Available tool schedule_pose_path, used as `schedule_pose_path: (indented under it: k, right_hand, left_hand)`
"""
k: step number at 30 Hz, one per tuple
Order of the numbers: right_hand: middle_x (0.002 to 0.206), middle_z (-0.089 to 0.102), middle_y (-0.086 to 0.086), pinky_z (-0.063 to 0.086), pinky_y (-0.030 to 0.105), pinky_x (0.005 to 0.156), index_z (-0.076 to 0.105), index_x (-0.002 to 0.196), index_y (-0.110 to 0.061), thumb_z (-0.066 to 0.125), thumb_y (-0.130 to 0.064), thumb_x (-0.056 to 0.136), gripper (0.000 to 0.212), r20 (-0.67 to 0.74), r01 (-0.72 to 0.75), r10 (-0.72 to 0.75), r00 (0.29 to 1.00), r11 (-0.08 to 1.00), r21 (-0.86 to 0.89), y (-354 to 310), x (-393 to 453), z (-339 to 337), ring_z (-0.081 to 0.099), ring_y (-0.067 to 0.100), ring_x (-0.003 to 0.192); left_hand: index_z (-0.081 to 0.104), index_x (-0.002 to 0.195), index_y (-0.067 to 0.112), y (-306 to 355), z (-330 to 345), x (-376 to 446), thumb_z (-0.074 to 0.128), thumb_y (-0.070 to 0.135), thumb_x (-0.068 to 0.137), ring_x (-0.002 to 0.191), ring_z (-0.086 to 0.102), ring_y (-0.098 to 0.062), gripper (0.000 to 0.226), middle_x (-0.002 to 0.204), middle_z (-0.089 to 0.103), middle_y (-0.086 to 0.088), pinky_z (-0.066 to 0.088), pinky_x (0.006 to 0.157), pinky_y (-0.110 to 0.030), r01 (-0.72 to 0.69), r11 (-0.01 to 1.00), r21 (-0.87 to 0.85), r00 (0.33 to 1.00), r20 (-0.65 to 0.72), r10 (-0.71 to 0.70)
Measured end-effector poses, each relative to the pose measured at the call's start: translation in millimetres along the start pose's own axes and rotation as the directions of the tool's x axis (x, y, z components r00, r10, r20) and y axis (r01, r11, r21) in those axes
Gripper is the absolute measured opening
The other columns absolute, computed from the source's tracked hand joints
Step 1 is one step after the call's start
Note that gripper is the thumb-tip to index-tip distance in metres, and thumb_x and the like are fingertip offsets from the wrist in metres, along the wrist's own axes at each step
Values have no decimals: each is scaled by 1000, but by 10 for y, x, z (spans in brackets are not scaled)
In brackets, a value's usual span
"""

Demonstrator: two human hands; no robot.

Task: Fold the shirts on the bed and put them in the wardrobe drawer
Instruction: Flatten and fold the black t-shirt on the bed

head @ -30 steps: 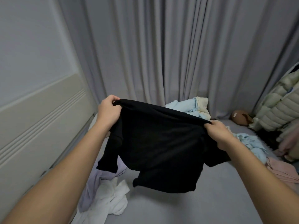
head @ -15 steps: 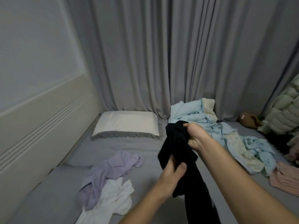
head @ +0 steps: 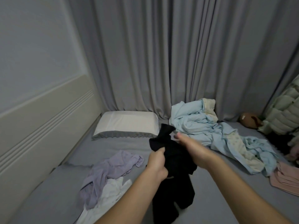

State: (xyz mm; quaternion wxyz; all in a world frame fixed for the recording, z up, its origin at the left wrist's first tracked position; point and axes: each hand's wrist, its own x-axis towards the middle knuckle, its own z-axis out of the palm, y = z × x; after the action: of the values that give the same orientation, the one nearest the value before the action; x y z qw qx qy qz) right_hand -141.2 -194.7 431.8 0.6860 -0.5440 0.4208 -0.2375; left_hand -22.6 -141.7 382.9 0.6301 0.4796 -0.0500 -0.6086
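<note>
Head view, apparently downward, bedward [head: 202, 188].

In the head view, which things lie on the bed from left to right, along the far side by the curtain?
White pillow → top of the black shirt held up in front → light blue bedding heap → brown plush toy → pale quilted jacket.

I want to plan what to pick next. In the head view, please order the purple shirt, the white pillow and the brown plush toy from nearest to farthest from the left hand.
From the left hand:
1. Purple shirt, just to its left.
2. White pillow, beyond, by the curtain.
3. Brown plush toy, far right corner.
</note>
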Motion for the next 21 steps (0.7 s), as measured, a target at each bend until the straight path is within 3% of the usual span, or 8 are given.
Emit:
schedule_pose_path:
  k: [3,5,8,10,13,17,19,21]
  right_hand:
    - [137,55,-5,44,22,101,38,147,-21,70,-37,90,67,-31,144,-160,987,944,-298,393,-85,108,56,1,118]
    - [143,40,-9,37,27,110,28,150,-24,76,-36,84,83,-91,201,-255,963,899,-389,583,-142,162,44,4,130]
    - [114,63,-4,50,20,82,50,130,-24,76,-22,83,53,-127,179,-213,969,954,-241,739,-139,180,65,4,96]
    - [83,59,-3,44,21,67,58,113,-16,69,-12,85,29,-219,145,-175,960,978,-148,758,-77,167,58,6,68]
    - [80,56,7,48,33,69,59,98,-6,59,-5,91,8,-307,197,-184,934,980,10,668,-2,134,56,14,72]
    - [84,61,13,46,40,74,59,92,-9,57,-4,94,6,-367,352,-332,869,936,-14,406,-15,163,57,23,79]
    - [85,66,7,49,33,77,60,91,-17,57,2,92,19,-371,443,-468,802,883,-154,219,-40,174,60,18,80]
    - [87,68,0,50,26,78,62,90,-22,56,7,89,30,-302,494,-573,762,816,-301,23,-63,152,63,15,82]
  left_hand:
    - [59,125,-5,164,135,-23,48,27,103,106,64,-42,41,119,64,-28,52,88,-53,24,982,-188,999,-42,-32]
    - [56,122,-6,273,150,-99,46,35,104,98,65,-43,46,120,62,-31,51,84,-56,51,970,-238,998,-25,-59]
    - [55,125,-5,359,162,-157,45,33,104,104,62,-42,44,119,62,-29,48,86,-54,53,941,-334,998,50,-38]
    - [56,126,-4,380,186,-213,46,33,104,99,63,-41,45,110,65,-27,49,82,-52,44,938,-343,995,103,-9]
    - [60,118,0,422,182,-308,46,38,103,96,67,-37,43,98,72,-25,52,84,-47,29,956,-292,985,172,22]
    - [62,118,13,424,94,-449,57,34,98,101,71,-22,29,107,75,-6,57,86,-40,-238,966,104,960,177,218]
    - [66,109,21,399,109,-563,67,39,88,93,72,-12,27,102,75,3,59,78,-30,-393,788,474,917,270,295]
    - [66,97,24,393,179,-662,74,42,76,83,70,-10,29,94,73,5,59,78,-33,-522,542,659,848,328,417]
